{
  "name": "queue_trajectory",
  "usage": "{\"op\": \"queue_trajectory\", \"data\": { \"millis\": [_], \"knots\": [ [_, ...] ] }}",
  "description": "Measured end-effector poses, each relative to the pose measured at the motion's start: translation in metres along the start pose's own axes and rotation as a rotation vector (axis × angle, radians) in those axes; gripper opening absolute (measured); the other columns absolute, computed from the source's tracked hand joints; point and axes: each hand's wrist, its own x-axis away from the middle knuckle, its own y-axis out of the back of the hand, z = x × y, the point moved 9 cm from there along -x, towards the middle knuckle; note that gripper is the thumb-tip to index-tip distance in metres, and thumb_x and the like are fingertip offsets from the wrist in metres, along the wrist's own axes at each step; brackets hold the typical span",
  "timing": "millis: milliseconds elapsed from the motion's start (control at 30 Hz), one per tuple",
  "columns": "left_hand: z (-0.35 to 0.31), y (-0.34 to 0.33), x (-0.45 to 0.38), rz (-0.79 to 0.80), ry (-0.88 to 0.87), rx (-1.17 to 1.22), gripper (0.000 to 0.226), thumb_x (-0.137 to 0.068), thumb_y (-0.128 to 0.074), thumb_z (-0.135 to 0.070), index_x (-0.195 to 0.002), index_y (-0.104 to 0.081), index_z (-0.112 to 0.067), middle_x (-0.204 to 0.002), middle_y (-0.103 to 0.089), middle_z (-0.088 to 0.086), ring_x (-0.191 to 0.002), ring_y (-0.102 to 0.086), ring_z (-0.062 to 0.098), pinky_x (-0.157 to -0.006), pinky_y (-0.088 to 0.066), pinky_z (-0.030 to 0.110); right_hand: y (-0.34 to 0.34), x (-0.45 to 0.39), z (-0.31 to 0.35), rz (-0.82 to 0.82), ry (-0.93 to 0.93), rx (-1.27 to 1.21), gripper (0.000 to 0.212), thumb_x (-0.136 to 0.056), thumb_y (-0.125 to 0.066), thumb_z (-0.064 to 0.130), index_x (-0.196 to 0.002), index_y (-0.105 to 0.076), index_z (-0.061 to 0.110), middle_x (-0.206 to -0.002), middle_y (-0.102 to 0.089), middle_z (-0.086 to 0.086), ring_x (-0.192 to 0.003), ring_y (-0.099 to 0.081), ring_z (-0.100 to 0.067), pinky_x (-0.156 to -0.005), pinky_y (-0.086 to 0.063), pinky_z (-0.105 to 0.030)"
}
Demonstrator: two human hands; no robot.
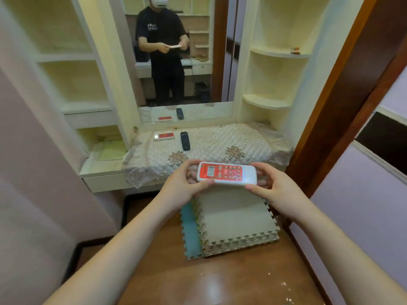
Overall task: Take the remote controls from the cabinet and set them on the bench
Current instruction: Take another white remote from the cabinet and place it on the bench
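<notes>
Grip: left hand (pixel 182 183) and right hand (pixel 275 186), fingers curled round opposite ends of one red-and-white remote control (pixel 226 173), held level in the air above the foam mats (pixel 233 219), short of the quilted table (pixel 211 142). Already on table: second red-and-white remote (pixel 164 136), black remote (pixel 185 140), just beside each other. Risk: end-only hold; either hand slackening early could tip the remote onto the mats.

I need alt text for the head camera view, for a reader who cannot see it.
Both hands, left hand and right hand, hold a white remote control with a red face level above a stack of beige foam mats. Beyond, a similar red-and-white remote and a black remote lie on the quilted bench cover under a mirror.
</notes>
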Motion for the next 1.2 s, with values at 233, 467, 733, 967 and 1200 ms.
{"op": "queue_trajectory", "data": {
  "millis": [233,467,733,967,1200],
  "knots": [
    [0.021,0.004,-0.021,-0.151,0.069,-0.047,0.06,-0.066,-0.081,-0.049,-0.118,-0.053,-0.042,-0.092,-0.071,0.004,-0.08,-0.068,0.027,-0.075,-0.058,0.046,-0.015,-0.052,-0.028,0.096,0.04,-0.016,0.06,-0.079,-0.075,0.023,-0.133,-0.05,0.021,-0.111,-0.064,0.01,-0.089,-0.065,-0.001,-0.074,-0.048,-0.011],
    [0.037,0.042,-0.022,-0.249,0.111,-0.052,0.052,-0.069,-0.086,-0.03,-0.111,-0.057,-0.027,-0.087,-0.072,0.014,-0.065,-0.057,0.008,-0.067,-0.047,0.023,-0.053,-0.086,-0.02,0.206,0.056,-0.059,0.05,-0.079,-0.075,0.016,-0.124,-0.056,0.024,-0.103,-0.066,0.016,-0.084,-0.065,0.005,-0.072,-0.047,-0.007],
    [0.087,0.105,-0.036,-0.303,0.138,-0.028,0.053,-0.066,-0.086,-0.038,-0.11,-0.057,-0.032,-0.085,-0.073,0.007,-0.068,-0.06,0.009,-0.069,-0.051,0.029,-0.125,-0.129,0.001,0.293,0.041,-0.026,0.047,-0.082,-0.072,0.016,-0.124,-0.054,0.023,-0.103,-0.064,0.015,-0.086,-0.062,0.006,-0.065,-0.044,-0.003],
    [0.141,0.179,-0.05,-0.295,0.186,0.022,0.052,-0.069,-0.086,-0.03,-0.112,-0.056,-0.029,-0.084,-0.072,0.008,-0.065,-0.058,0.005,-0.068,-0.048,0.022,-0.21,-0.167,0.027,0.347,0.019,0.004,0.046,-0.081,-0.073,0.019,-0.122,-0.054,0.027,-0.104,-0.065,0.009,-0.091,-0.065,-0.01,-0.069,-0.05,-0.011],
    [0.177,0.227,-0.073,-0.289,0.188,0.078,0.051,-0.069,-0.087,-0.023,-0.11,-0.058,-0.034,-0.074,-0.068,0.0,-0.062,-0.057,0.003,-0.066,-0.047,0.018,-0.259,-0.204,0.041,0.344,0.01,0.041,0.048,-0.081,-0.073,0.023,-0.123,-0.052,0.029,-0.102,-0.064,0.01,-0.09,-0.063,-0.008,-0.072,-0.048,-0.012]
  ]
}}
